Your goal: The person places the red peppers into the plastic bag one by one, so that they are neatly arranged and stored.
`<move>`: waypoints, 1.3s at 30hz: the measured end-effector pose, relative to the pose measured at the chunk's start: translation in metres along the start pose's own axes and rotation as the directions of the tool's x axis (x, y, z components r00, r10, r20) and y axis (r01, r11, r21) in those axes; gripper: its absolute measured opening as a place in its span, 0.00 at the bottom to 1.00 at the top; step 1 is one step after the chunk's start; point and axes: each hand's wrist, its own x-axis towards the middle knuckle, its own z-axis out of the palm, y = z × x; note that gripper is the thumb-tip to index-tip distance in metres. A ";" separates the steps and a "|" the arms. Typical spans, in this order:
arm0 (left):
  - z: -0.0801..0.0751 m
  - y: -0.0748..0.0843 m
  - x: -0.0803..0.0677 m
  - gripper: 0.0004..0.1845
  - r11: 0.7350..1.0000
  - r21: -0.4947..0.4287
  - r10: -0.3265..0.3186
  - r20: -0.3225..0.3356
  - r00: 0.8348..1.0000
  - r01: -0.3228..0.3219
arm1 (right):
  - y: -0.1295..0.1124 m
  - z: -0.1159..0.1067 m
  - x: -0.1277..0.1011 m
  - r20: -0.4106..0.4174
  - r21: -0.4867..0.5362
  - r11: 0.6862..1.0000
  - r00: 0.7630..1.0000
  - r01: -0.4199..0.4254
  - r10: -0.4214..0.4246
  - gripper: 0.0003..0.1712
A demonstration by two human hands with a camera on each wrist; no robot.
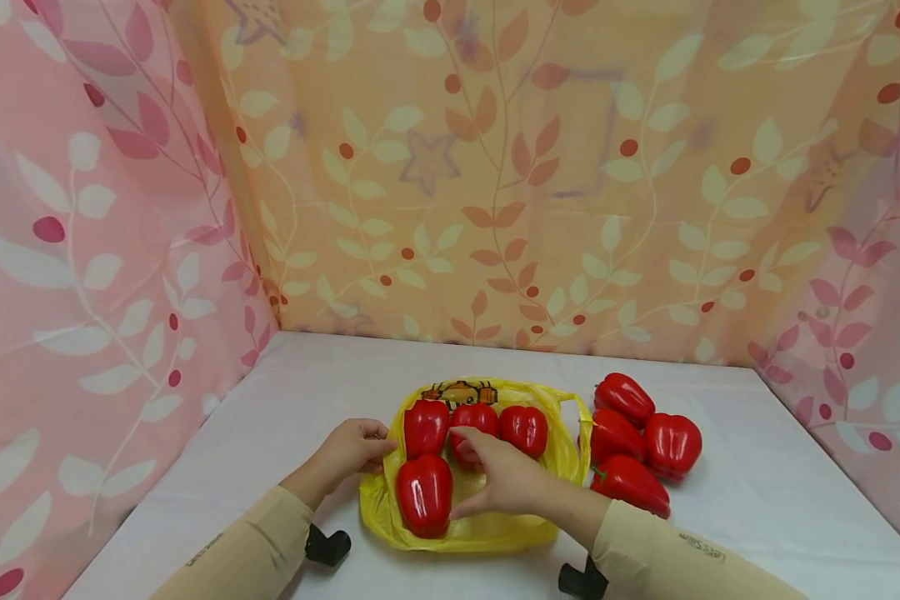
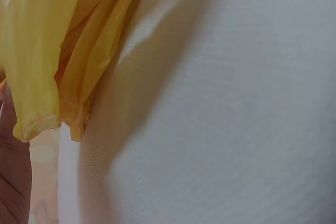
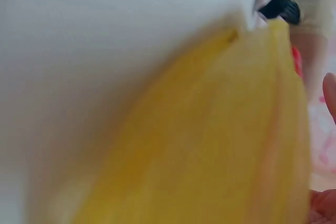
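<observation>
While the left hand [image 1: 348, 447] is pinching the yellow bag [image 1: 495, 530], the right hand [image 1: 508, 477] is gaping, its grip empty. The nearest bagged pepper [image 1: 424, 496] is lying lengthwise front-to-back.

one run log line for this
left hand: holds yellow bag | right hand: over bag, gripping nothing | in bag: four red peppers | beside bag: four more peppers

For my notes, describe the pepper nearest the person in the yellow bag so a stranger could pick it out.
On the white table lies an open yellow bag. Inside, three red peppers form a row toward the far side. The near pepper lies in front of the row's left end, the bag's only pepper outside that row.
</observation>
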 end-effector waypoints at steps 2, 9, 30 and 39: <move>0.000 0.001 0.000 0.10 1.000 -0.004 -0.005 -0.002 1.000 0.005 | 0.000 -0.007 -0.002 -0.015 -0.004 1.000 1.000 0.008 -0.009 0.53; 0.000 0.000 0.001 0.10 1.000 0.000 -0.010 -0.002 1.000 0.010 | 0.002 -0.032 -0.011 -0.073 0.060 0.997 0.997 0.040 -0.035 0.53; 0.001 -0.002 0.001 0.11 1.000 0.001 -0.006 -0.008 1.000 0.006 | 0.043 -0.101 -0.056 -0.256 0.030 0.987 0.954 -0.156 0.159 0.55; 0.001 -0.002 0.000 0.12 1.000 -0.006 -0.005 -0.002 1.000 0.005 | 0.070 -0.117 -0.084 -0.278 -0.010 0.984 0.945 -0.181 0.171 0.45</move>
